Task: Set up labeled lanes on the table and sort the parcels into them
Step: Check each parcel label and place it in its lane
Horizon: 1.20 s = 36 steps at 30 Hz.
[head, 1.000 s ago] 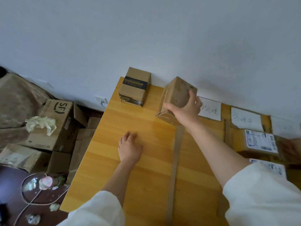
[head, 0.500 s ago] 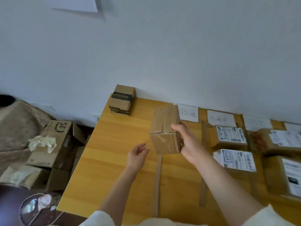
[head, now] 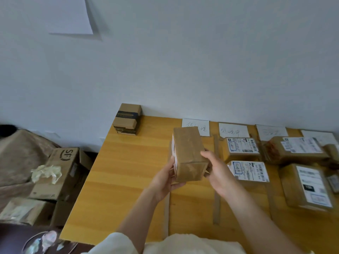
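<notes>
A small brown box (head: 187,153) is held above the wooden table (head: 128,162), in front of the paper labels at the wall. One second earlier it was gripped by the right hand (head: 218,173) alone at the back of the table, while the left hand (head: 165,178) lay flat on the wood. It is now carried nearer and gripped from both sides: the left fingers are curled round its left face, where a white sticker shows edge-on, and the right fingers and thumb are clamped on its right face. The box is tilted, one end turned toward the camera.

The nearest label (head: 195,127) is partly covered by the box. Strips of brown tape (head: 216,204) mark the lanes. Two parcels (head: 242,158) lie in the second lane, and further parcels (head: 306,186) lie to the right. A second box (head: 127,119) stands unsorted at the table corner.

The change suggests that the box is being turned so that its sticker can be read before a lane is chosen; placement is not yet done.
</notes>
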Each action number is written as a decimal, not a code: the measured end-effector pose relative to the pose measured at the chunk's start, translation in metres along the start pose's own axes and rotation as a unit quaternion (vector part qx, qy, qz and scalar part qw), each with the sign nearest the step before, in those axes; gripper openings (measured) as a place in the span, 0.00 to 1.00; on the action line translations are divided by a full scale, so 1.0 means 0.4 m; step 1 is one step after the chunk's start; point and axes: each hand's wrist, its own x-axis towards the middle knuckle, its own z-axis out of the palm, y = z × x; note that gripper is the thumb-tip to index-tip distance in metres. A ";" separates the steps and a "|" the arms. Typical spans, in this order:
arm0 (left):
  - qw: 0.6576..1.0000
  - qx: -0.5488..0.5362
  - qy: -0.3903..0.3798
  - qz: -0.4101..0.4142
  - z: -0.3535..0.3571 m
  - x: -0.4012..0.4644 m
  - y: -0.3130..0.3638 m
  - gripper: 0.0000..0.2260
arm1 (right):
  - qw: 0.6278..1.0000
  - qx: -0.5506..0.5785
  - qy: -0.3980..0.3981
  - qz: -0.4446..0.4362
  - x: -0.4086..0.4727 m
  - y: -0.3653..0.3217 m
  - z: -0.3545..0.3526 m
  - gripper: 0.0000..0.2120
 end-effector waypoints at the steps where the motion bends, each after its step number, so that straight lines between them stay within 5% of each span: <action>1: 1.000 0.002 0.011 0.004 0.005 -0.002 0.002 0.17 | 1.000 -0.025 0.018 -0.006 0.000 -0.002 -0.009 0.13; 7: 0.997 0.029 0.056 0.042 0.029 -0.001 -0.006 0.14 | 0.980 -0.182 0.079 -0.031 -0.010 0.003 -0.056 0.13; 12: 0.995 0.043 0.062 0.063 0.053 -0.009 -0.015 0.14 | 0.976 -0.211 0.040 -0.027 -0.031 0.012 -0.065 0.30; 19: 0.993 0.030 0.082 0.078 0.055 -0.012 -0.017 0.19 | 0.972 -0.230 0.040 -0.027 -0.032 0.018 -0.101 0.29; 24: 0.970 0.127 0.117 0.169 0.047 -0.011 0.011 0.31 | 0.932 -0.341 0.102 -0.069 -0.021 -0.028 -0.122 0.51; 27: 0.947 0.243 0.059 0.203 0.046 -0.018 0.029 0.38 | 0.916 -0.379 0.065 -0.112 -0.020 -0.066 -0.122 0.53; 31: 0.918 0.364 -0.053 0.147 0.062 -0.024 0.045 0.41 | 0.877 -0.469 -0.030 -0.100 -0.016 -0.108 -0.109 0.55; 36: 0.930 0.338 -0.103 0.102 0.061 -0.006 0.028 0.43 | 0.874 -0.465 -0.108 -0.095 -0.007 -0.138 -0.093 0.49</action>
